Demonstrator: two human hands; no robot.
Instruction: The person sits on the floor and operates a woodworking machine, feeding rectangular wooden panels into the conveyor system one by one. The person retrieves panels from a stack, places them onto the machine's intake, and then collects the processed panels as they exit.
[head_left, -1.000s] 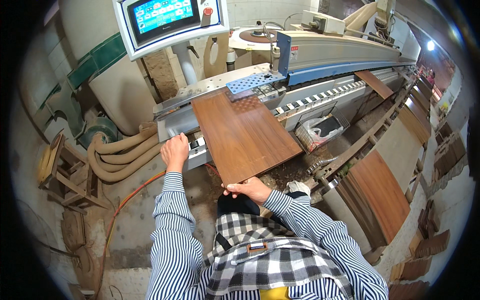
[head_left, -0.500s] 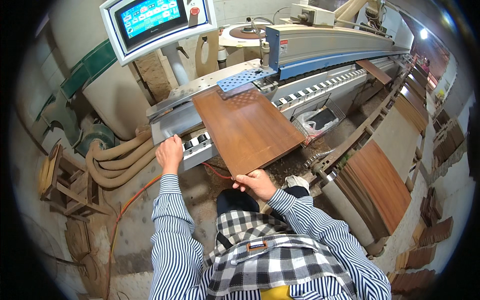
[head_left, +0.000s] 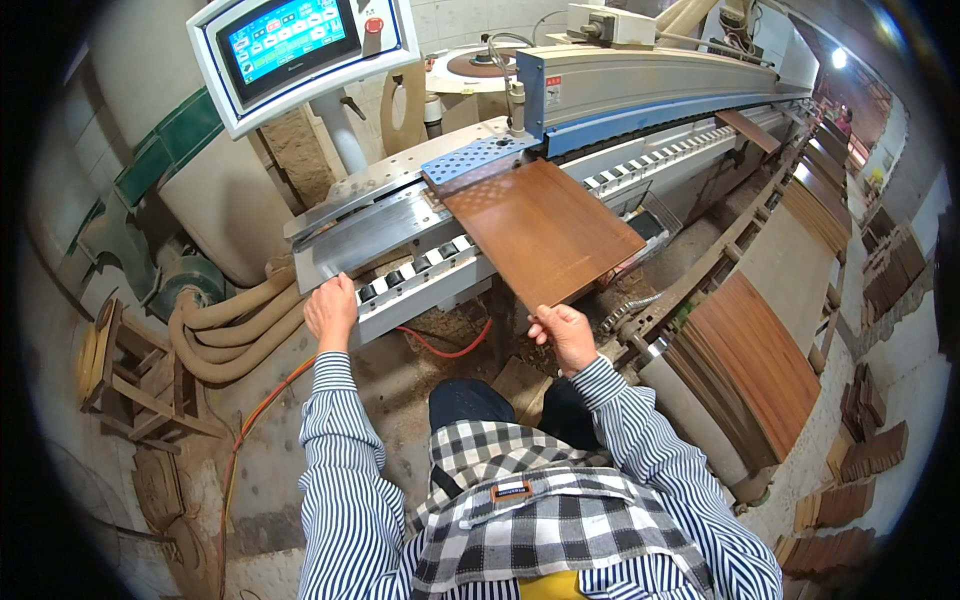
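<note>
A brown wood-grain panel (head_left: 545,235) lies flat on the long edge-banding machine (head_left: 640,100), its far left corner under a blue perforated plate (head_left: 475,158). My right hand (head_left: 565,338) is closed at the panel's near corner, thumb and fingers pinching it. My left hand (head_left: 330,308) is curled over the near left end of the machine's metal bed (head_left: 365,235), beside a row of black rollers (head_left: 415,268); its fingertips are partly hidden.
A control screen (head_left: 290,45) on a post stands at the upper left. Thick hoses (head_left: 245,335) and a wooden stool (head_left: 140,370) are at the left. Stacked panels (head_left: 745,365) rest on a roller conveyor at the right. A red hose (head_left: 450,350) hangs below the bed.
The panel has slid away and to the right along the machine, and my right hand has moved with its corner. My left hand stays at the bed's end.
</note>
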